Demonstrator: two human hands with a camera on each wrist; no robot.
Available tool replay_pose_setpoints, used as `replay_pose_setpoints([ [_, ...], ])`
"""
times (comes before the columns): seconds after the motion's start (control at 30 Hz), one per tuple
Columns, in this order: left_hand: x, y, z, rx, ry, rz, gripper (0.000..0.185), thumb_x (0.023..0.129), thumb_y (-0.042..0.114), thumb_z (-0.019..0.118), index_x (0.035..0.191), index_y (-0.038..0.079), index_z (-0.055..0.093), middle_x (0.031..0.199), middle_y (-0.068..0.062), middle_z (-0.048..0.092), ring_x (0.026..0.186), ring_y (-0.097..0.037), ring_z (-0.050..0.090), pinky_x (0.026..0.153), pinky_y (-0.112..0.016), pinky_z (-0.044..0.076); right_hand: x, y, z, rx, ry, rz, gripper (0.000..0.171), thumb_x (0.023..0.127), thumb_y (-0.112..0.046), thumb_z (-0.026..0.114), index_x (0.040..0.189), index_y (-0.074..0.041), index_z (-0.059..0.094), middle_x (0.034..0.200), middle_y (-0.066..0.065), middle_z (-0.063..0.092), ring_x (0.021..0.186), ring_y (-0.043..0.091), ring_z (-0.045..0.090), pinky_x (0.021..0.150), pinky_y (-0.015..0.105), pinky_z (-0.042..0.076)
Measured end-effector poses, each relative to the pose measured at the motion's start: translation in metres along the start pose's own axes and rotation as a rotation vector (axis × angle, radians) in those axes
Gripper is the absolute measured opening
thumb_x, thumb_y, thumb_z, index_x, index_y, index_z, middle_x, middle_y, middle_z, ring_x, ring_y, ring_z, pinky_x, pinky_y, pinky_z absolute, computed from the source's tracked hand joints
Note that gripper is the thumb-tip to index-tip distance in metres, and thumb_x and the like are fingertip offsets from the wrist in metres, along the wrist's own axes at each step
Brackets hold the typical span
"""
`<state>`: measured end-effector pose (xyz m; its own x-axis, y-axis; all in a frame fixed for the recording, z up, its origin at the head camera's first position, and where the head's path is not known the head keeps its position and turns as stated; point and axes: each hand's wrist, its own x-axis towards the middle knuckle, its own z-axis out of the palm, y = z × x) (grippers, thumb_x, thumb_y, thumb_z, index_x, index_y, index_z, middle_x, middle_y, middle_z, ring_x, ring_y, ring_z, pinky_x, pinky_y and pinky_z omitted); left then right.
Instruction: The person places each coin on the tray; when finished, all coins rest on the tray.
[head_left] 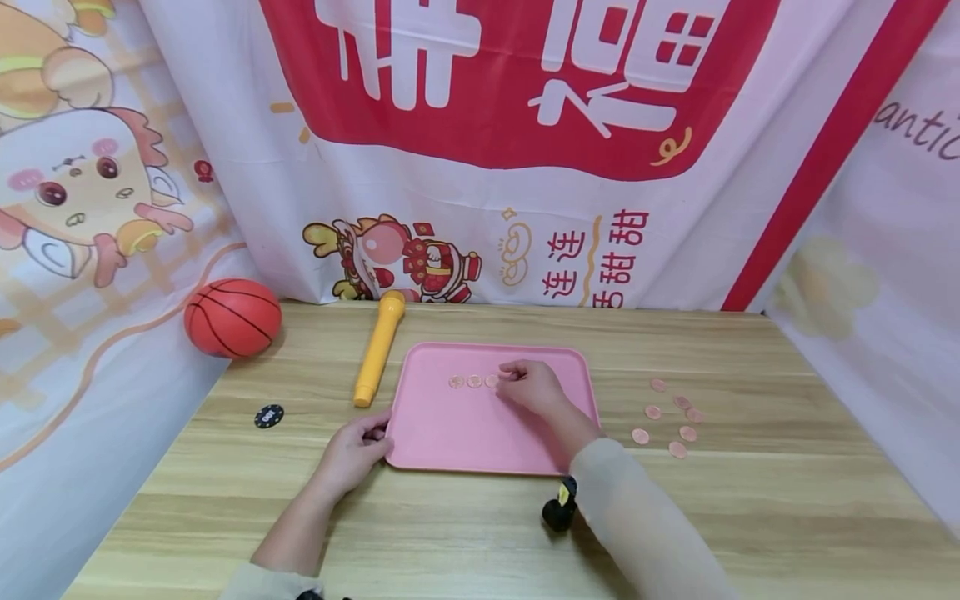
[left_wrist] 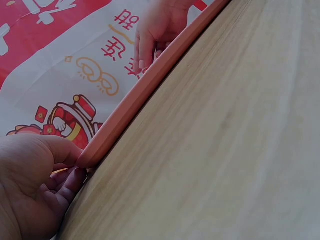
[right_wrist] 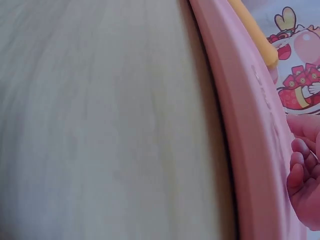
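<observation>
A pink rectangular tray [head_left: 457, 433] lies on the wooden table. My left hand [head_left: 352, 454] grips its left rim near the front corner; in the left wrist view the fingers of that hand [left_wrist: 30, 180] meet the tray corner [left_wrist: 95, 150]. Inside the tray, small copper-coloured coins [head_left: 474, 381] lie in a row toward the back. My right hand [head_left: 536, 392] is over the tray at the right end of this row, fingers bent and fingertips low. Whether a coin is between those fingertips is hidden. Several similar loose coins [head_left: 653, 412] are scattered right of the tray.
A yellow stick-shaped object [head_left: 378, 350] lies left of the tray. Farther left are a red toy basketball [head_left: 233, 318] and a black chip [head_left: 268, 416]. A printed cloth [head_left: 420, 192] hangs behind the table [head_left: 465, 533], with more cloth at both sides.
</observation>
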<state>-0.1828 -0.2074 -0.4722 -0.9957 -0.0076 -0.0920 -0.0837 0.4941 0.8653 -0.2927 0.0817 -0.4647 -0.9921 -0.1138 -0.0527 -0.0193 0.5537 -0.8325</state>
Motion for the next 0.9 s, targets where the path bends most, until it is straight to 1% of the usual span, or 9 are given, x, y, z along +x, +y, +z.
replay_pose_setpoints([
  [0.07,0.0,0.0,0.0,0.004,-0.003,-0.002,0.05,0.088,0.004,0.063,0.137,-0.005,0.053,0.112,-0.017,0.064,0.094,-0.018,0.06,0.074,-0.018,0.051,-0.004,0.0,-0.007,0.011,-0.004,0.0,0.035,0.084,-0.017,0.075,0.117,-0.006,0.071,0.093,0.007,0.068,0.078,0.013,0.059,0.067,0.024,0.051],
  [0.13,0.0,0.0,0.0,0.006,-0.003,-0.005,0.05,0.088,0.004,0.063,0.137,-0.004,0.053,0.112,-0.017,0.064,0.095,-0.018,0.06,0.074,-0.018,0.051,-0.008,0.002,-0.015,0.014,-0.007,-0.005,0.035,0.085,-0.016,0.074,0.118,-0.006,0.07,0.09,0.006,0.065,0.072,0.012,0.056,0.06,0.022,0.048],
  [0.23,0.0,-0.001,0.0,0.012,-0.001,-0.006,0.05,0.088,0.005,0.063,0.137,-0.004,0.053,0.112,-0.017,0.063,0.094,-0.018,0.06,0.074,-0.018,0.051,-0.017,0.005,-0.028,0.035,-0.011,-0.024,0.036,0.085,-0.013,0.073,0.12,-0.004,0.069,0.088,0.008,0.064,0.069,0.012,0.056,0.057,0.023,0.048],
  [0.37,0.0,0.0,0.0,0.017,-0.001,0.002,0.05,0.088,0.005,0.063,0.136,-0.004,0.053,0.11,-0.016,0.063,0.093,-0.016,0.059,0.073,-0.017,0.05,-0.03,0.016,-0.045,0.039,0.008,-0.063,0.036,0.086,-0.012,0.071,0.121,-0.001,0.067,0.09,0.009,0.065,0.074,0.014,0.056,0.06,0.022,0.048],
  [0.47,0.001,0.001,0.0,0.017,-0.003,0.008,0.05,0.088,0.004,0.063,0.136,-0.005,0.053,0.109,-0.017,0.064,0.092,-0.016,0.059,0.073,-0.017,0.05,-0.039,0.024,-0.059,0.016,0.036,-0.074,0.036,0.087,-0.013,0.071,0.12,-0.001,0.067,0.09,0.008,0.065,0.076,0.014,0.056,0.061,0.022,0.047],
  [0.63,0.001,0.001,0.0,0.022,-0.002,0.016,0.05,0.088,0.005,0.063,0.135,-0.005,0.054,0.108,-0.017,0.064,0.092,-0.016,0.058,0.073,-0.017,0.05,-0.051,0.035,-0.082,0.004,0.058,-0.03,0.037,0.087,-0.015,0.071,0.123,-0.005,0.067,0.096,0.011,0.065,0.078,0.016,0.055,0.063,0.024,0.049],
  [0.7,0.001,0.001,0.0,0.022,-0.002,0.02,0.049,0.088,0.005,0.064,0.135,-0.005,0.054,0.108,-0.016,0.064,0.091,-0.015,0.058,0.073,-0.017,0.05,-0.055,0.04,-0.09,-0.031,0.069,-0.022,0.037,0.088,-0.016,0.071,0.123,-0.005,0.067,0.098,0.011,0.066,0.081,0.016,0.056,0.065,0.023,0.049],
  [0.9,-0.001,0.002,-0.001,0.023,-0.003,0.022,0.048,0.088,0.004,0.064,0.134,-0.006,0.054,0.106,-0.016,0.066,0.09,-0.015,0.058,0.072,-0.017,0.049,-0.07,0.057,-0.113,-0.092,0.097,-0.045,0.037,0.088,-0.016,0.071,0.121,-0.002,0.067,0.097,0.012,0.067,0.082,0.012,0.056,0.067,0.019,0.046],
])
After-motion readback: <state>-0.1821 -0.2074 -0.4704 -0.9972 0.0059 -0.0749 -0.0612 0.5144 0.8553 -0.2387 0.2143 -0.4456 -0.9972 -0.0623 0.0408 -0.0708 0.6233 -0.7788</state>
